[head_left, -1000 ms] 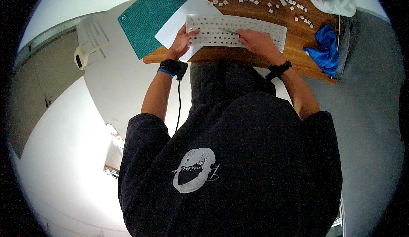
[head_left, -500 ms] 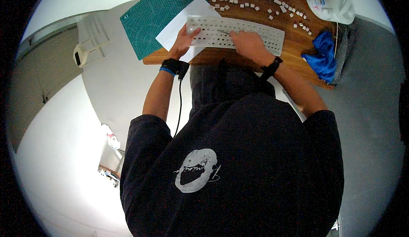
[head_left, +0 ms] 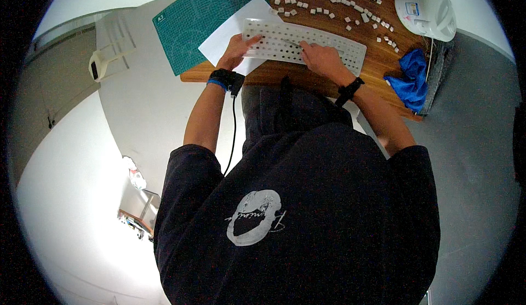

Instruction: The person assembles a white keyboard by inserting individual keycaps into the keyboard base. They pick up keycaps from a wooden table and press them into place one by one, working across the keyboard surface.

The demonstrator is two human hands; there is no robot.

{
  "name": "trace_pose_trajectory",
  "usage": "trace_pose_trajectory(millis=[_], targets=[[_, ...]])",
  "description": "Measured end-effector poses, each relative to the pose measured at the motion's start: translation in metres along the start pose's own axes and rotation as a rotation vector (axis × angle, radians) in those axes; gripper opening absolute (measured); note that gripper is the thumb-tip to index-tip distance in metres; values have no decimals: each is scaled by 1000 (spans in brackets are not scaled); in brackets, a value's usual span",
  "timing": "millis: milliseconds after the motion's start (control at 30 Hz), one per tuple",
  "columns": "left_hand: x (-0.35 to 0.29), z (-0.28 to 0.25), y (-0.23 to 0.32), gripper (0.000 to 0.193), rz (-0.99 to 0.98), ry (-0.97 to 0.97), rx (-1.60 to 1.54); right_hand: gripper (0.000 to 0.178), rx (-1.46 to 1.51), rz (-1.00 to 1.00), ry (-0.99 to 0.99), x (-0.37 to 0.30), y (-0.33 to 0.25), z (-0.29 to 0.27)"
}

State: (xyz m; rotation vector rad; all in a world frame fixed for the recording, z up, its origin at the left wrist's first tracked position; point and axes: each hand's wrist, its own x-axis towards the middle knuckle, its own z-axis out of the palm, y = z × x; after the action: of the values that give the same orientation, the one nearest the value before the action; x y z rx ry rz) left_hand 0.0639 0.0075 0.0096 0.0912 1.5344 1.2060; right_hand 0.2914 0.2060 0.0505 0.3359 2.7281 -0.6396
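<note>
A white keyboard (head_left: 266, 47) with its keycaps off, showing rows of dark holes, lies across the table's near edge. At its left end my left hand (head_left: 235, 51) grips it, thumb on top and the other fingers out of sight. Over the keyboard's middle my right hand (head_left: 323, 61) is closed around a slim grey tool (head_left: 290, 43), whose tip points left onto the rows. The tool's exact kind is too small to make out. Many white keycaps (head_left: 343, 2) lie in loose rows on the wooden table beyond the keyboard.
A green cutting mat (head_left: 205, 25) and a white paper sheet (head_left: 227, 33) lie left, the sheet partly under the keyboard. At right stand a white plastic container (head_left: 433, 17) and a crumpled blue cloth (head_left: 411, 77) near the table edge (head_left: 378, 94). A cable (head_left: 234, 129) hangs from my left wrist.
The whole view has shifted slightly. Both hands keep their grips, and the tool stays near the same part of the keyboard.
</note>
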Motion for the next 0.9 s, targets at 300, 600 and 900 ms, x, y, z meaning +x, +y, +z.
trace_pose_trajectory(millis=[300, 600, 900], targets=[[3, -2, -2, 44, 0, -15, -18, 28, -21, -23, 101, -3, 0, 8], [4, -1, -1, 45, 7, 14, 45, 29, 14, -30, 87, 2, 0, 8], [-3, 19, 7, 35, 177, 122, 359, 27, 46, -19, -27, 21, -8, -13]])
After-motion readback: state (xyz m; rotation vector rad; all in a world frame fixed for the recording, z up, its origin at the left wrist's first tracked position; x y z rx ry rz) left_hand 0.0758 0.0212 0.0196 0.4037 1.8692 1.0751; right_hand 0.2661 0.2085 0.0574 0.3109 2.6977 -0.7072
